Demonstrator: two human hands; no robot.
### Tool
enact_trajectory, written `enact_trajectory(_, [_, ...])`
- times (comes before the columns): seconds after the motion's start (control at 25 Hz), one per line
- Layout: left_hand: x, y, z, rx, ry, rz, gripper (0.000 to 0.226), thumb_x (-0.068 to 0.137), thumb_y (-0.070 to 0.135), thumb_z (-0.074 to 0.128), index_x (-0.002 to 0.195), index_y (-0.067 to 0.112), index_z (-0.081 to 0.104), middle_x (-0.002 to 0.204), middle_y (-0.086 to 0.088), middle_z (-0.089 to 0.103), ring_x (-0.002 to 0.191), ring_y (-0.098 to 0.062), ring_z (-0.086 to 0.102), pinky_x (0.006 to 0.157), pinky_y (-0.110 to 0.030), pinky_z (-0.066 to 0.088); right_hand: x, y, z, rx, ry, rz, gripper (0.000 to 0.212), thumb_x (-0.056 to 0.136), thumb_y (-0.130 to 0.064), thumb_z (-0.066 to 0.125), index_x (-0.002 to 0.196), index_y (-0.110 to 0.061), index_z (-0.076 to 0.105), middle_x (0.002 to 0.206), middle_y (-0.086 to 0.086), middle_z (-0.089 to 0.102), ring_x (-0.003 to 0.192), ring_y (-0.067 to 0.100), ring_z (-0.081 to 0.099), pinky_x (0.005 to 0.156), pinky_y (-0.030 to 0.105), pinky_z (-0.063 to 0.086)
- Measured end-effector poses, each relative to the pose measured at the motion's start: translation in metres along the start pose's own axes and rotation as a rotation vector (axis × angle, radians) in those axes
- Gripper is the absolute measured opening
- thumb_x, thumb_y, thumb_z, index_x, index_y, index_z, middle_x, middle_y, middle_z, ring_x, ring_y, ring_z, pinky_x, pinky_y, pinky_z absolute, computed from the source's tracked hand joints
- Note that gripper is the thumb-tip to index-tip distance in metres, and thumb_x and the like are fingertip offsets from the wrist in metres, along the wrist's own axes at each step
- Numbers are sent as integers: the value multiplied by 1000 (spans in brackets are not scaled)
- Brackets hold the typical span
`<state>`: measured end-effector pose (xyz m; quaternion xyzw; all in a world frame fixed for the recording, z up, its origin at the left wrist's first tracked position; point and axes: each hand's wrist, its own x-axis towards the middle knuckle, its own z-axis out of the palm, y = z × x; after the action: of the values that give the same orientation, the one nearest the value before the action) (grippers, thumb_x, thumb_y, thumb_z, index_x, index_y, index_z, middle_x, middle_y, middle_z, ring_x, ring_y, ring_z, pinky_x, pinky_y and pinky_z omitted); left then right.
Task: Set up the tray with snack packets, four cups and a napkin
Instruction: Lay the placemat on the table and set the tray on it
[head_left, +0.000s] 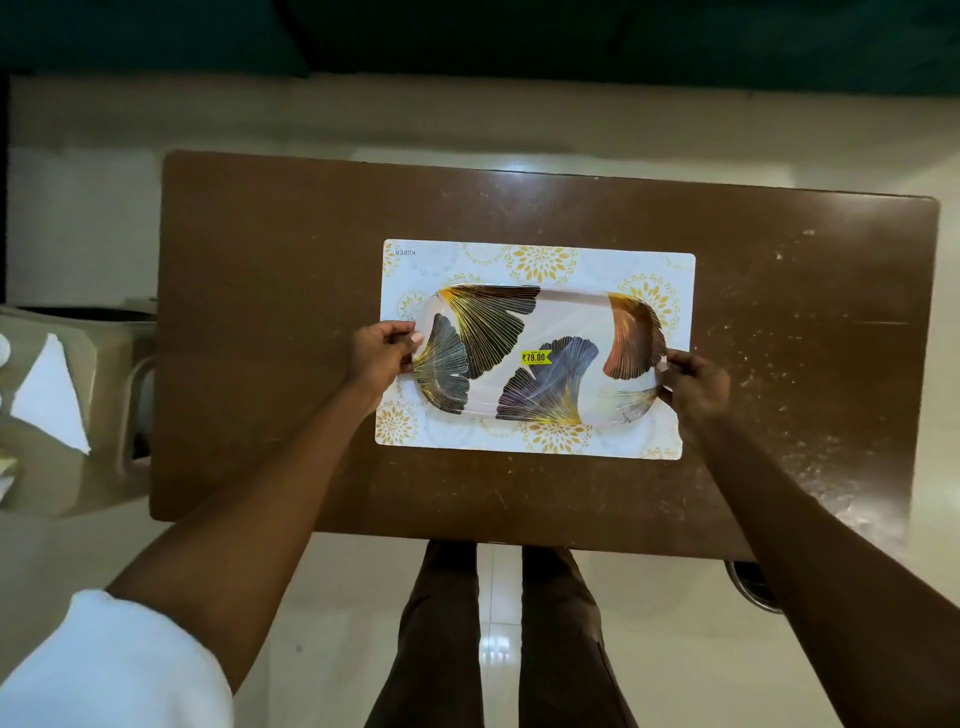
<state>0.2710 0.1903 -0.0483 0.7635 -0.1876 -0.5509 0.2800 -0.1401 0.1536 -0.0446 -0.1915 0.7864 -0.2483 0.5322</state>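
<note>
A white oval tray (566, 312) printed with dark and gold leaf shapes lies on a white placemat (597, 265) with gold flower patterns, in the middle of the brown table. A yellow price sticker (535, 357) is stuck near the tray's centre. My left hand (382, 353) grips the tray's left rim. My right hand (693, 382) grips its right rim. Nothing lies on the tray. A folded white napkin (49, 400) rests on a beige surface at the far left, off the table. No cups or snack packets are in view.
The brown table (779, 291) stands on a pale tiled floor. A beige plastic chair or stool (109, 364) sits by the table's left edge. My legs (498, 649) stand at the table's near edge. A round metal object (753, 584) shows under the near right corner.
</note>
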Motion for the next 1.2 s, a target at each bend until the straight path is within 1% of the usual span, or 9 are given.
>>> enact_trajectory(0.12, [3, 0, 1, 8, 0, 0, 33, 96, 4, 69, 128, -2, 65, 94, -4, 71, 81, -13, 67, 69, -27, 61, -1, 4, 0, -6, 1, 1, 31, 98, 3, 65, 129, 4, 64, 112, 14, 70, 103, 25, 67, 90, 40, 59])
enact_trajectory(0.24, [3, 2, 0, 17, 2, 18, 32, 96, 4, 69, 127, -1, 65, 93, -4, 70, 80, -12, 67, 69, -26, 61, -2, 4, 2, 3, -5, -21, 29, 98, 2, 65, 127, 2, 65, 101, 6, 71, 99, 22, 68, 80, 32, 60])
enact_trajectory(0.36, [4, 6, -1, 17, 5, 31, 31, 96, 4, 69, 127, -2, 65, 94, -4, 70, 80, -12, 68, 66, -22, 62, 1, 4, 5, 11, -1, -36, 29, 98, 2, 65, 127, 2, 65, 96, 4, 70, 97, 22, 67, 83, 34, 60])
enact_trajectory(0.52, [3, 6, 0, 23, 14, 29, 31, 96, 3, 68, 127, -2, 65, 99, -9, 70, 80, -13, 67, 68, -24, 61, 4, 4, 7, 3, 4, -56, 30, 98, 1, 65, 128, 1, 66, 102, 7, 71, 96, 19, 68, 77, 27, 60])
enact_trajectory(0.6, [3, 3, 1, 24, 17, 28, 32, 96, 4, 69, 127, -2, 65, 100, -9, 69, 78, -13, 67, 65, -22, 61, 6, 3, 6, -4, 10, -68, 30, 98, 2, 65, 128, 1, 66, 102, 7, 71, 94, 19, 68, 80, 30, 61])
enact_trajectory(0.72, [4, 2, 2, 16, 26, 20, 31, 95, 4, 70, 126, -2, 66, 93, -5, 70, 78, -12, 67, 64, -22, 62, 8, 2, 6, -6, 11, -82, 30, 98, 3, 65, 128, 1, 66, 104, 9, 70, 99, 22, 67, 89, 36, 60])
enact_trajectory(0.92, [5, 5, 4, 2, 21, 15, 33, 95, 3, 69, 127, -3, 65, 90, -3, 69, 75, -13, 67, 58, -20, 62, 10, 0, 6, -23, 10, -105, 28, 97, -1, 67, 125, -2, 68, 93, -3, 71, 86, 13, 68, 80, 30, 62])
enact_trajectory(1.08, [6, 4, 4, -15, 20, 15, 33, 96, 3, 69, 128, -4, 64, 92, -4, 68, 78, -14, 67, 59, -24, 64, 12, 1, 5, -23, 7, -100, 29, 97, -2, 68, 126, -2, 68, 102, 4, 73, 95, 18, 70, 80, 30, 63])
enact_trajectory(1.2, [5, 2, 3, -11, 21, 21, 33, 95, 3, 69, 127, -4, 64, 96, -8, 68, 78, -16, 68, 60, -26, 64, 14, 2, 6, -21, 8, -104, 28, 97, -2, 68, 125, -4, 68, 99, 1, 73, 93, 17, 71, 75, 28, 63])
